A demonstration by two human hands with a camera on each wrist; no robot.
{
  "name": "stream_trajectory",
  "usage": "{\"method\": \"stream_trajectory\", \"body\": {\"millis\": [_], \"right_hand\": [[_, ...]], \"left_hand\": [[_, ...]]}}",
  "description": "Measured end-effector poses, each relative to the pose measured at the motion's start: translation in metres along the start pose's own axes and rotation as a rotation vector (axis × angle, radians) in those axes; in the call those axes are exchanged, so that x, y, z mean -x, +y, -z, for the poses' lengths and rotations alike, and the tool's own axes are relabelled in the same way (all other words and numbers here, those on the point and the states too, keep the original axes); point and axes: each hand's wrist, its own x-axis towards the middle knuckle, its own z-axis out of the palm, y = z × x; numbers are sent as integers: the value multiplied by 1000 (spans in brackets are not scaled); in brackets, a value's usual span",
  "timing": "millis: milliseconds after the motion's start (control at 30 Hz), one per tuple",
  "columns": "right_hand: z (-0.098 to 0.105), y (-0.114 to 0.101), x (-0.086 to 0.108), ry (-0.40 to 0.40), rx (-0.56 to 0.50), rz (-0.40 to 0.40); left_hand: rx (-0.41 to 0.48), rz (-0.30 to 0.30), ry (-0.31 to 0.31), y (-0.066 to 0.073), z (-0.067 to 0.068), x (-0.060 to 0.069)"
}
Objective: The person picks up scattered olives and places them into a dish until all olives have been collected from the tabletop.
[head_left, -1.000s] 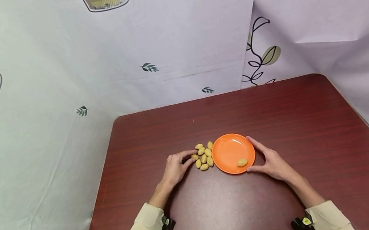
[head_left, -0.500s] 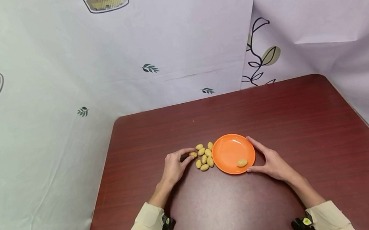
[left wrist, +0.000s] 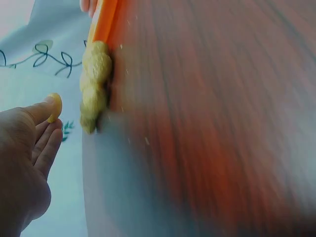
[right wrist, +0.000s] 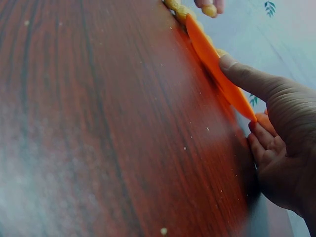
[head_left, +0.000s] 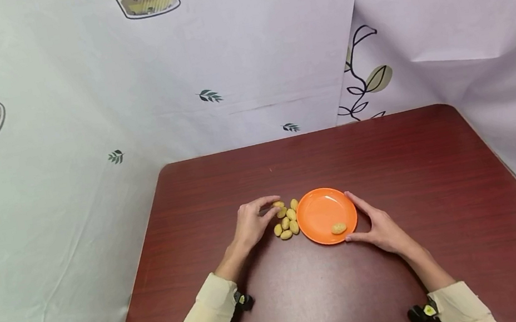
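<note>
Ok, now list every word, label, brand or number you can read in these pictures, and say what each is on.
None can be read.
Black device on the left wrist: small pale mark, too small to read.
Black device on the right wrist: small yellow-green mark, too small to read.
Orange plate: no writing shows.
Backdrop: pictures only, no lettering seen.

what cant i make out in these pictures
Left wrist view: how many yellow pieces lie on the table, as they overlap.
Left wrist view: far end of the orange plate, cut off by the top edge.
Right wrist view: most of the left hand, cut off by the top edge.
</note>
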Motion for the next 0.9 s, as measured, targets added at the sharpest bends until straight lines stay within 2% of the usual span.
{"method": "stream_trajectory", "body": {"millis": [200,367,633,900], "right_hand": [[1,1,0,1,2,1],[1,1,-1,-7,-3,-6],[-1,2,0,-7,-5,-5],[-2,2,0,-3,-6,6]], "left_hand": [[47,-45,-34,16,-16,-13],[24,-83,-49,28,-34,-19],[33,-101,-101,45,-62,-23],[-20,-108,-191,58,-82,-24]]}}
